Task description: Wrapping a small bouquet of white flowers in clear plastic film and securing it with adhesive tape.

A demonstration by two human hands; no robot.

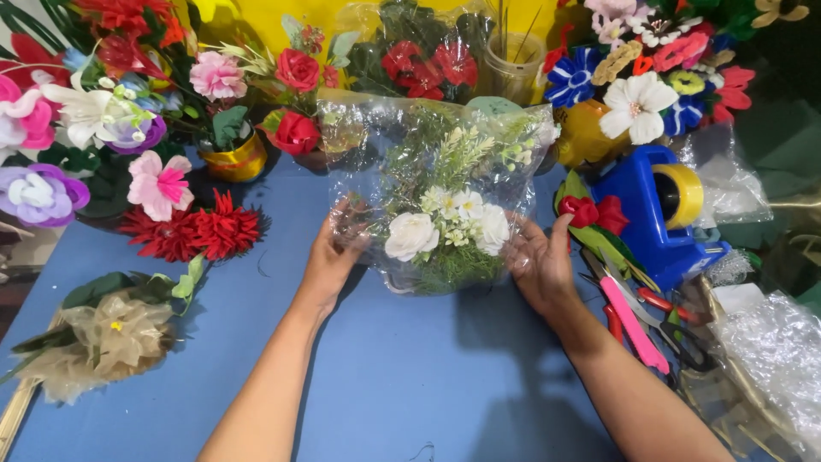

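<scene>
Wrapping stage, by the look of it: left hand [329,257] and right hand [540,261] each curl loosely around a side of the clear plastic wrap [368,137] around the white flower arrangement [445,227], mid blue table [385,376]. Next move likely calls for fastening (blue tape dispenser [654,214] waits just right).

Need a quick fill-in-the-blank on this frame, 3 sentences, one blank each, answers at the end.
1. Both hands, the left hand and the right hand, hold a clear plastic bag with ____ roses inside.
2. The tape dispenser by the right hand is ____ in colour.
3. The table surface is ____.

Missing words: white; blue; blue
</scene>
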